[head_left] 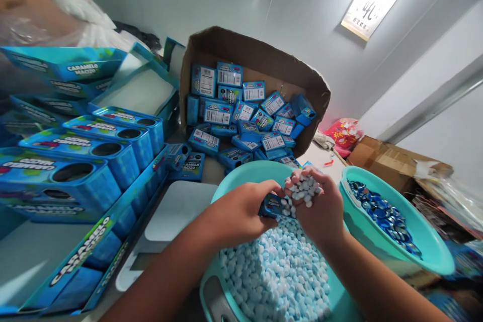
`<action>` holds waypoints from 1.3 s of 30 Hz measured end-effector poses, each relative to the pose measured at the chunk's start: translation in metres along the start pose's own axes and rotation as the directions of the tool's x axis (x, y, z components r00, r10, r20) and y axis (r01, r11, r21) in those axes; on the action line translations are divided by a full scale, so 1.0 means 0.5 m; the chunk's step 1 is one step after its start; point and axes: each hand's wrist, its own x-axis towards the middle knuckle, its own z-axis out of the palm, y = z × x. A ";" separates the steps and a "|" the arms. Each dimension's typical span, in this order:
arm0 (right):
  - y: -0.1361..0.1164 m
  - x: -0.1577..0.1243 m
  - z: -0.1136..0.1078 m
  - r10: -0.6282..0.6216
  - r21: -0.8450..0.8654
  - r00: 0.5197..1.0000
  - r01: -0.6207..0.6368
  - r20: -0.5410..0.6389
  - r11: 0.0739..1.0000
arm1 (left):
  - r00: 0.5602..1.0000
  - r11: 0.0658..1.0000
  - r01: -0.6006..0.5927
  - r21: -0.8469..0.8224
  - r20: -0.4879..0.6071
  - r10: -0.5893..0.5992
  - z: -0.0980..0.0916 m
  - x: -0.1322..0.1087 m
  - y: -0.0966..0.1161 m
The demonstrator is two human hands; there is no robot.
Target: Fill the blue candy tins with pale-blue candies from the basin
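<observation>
My left hand (251,209) is closed around a small blue candy tin (272,205), tilted so its mouth faces my other palm. Cupped beside it, my right hand (320,206) holds a heap of pale blue and white candies (304,187). A few candies sit where the tin meets the palm. Both hands are over a turquoise basin (230,178) filled with loose candies (279,271) of the same kind. How full the tin is stays hidden.
Behind the basin, a cardboard box (256,48) holds several blue tins (217,112). Left are display cartons (81,256) with tins lined up and a white scale (171,211). Another turquoise basin (433,256) on the right holds shiny blue round lids (381,211).
</observation>
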 end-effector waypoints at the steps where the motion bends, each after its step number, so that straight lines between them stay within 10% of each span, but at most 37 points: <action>1: -0.002 0.001 0.001 0.032 0.031 0.999 -0.032 -0.008 0.999 | 1.000 1.000 0.001 0.004 -0.001 -0.001 0.000 0.000 0.000; 16: -0.004 0.004 -0.001 0.090 0.121 0.996 -0.090 0.005 0.989 | 1.000 0.997 0.017 0.071 -0.024 -0.015 0.002 0.000 0.001; 33: 0.016 0.015 -0.014 -0.182 -0.143 0.982 0.187 0.051 0.972 | 0.923 0.982 0.086 0.169 -0.385 -0.015 0.000 0.011 -0.010; 39: 0.007 0.005 -0.013 -0.259 -0.622 0.920 0.389 0.293 0.679 | 0.927 0.994 0.014 0.105 -0.374 0.027 0.001 0.013 -0.005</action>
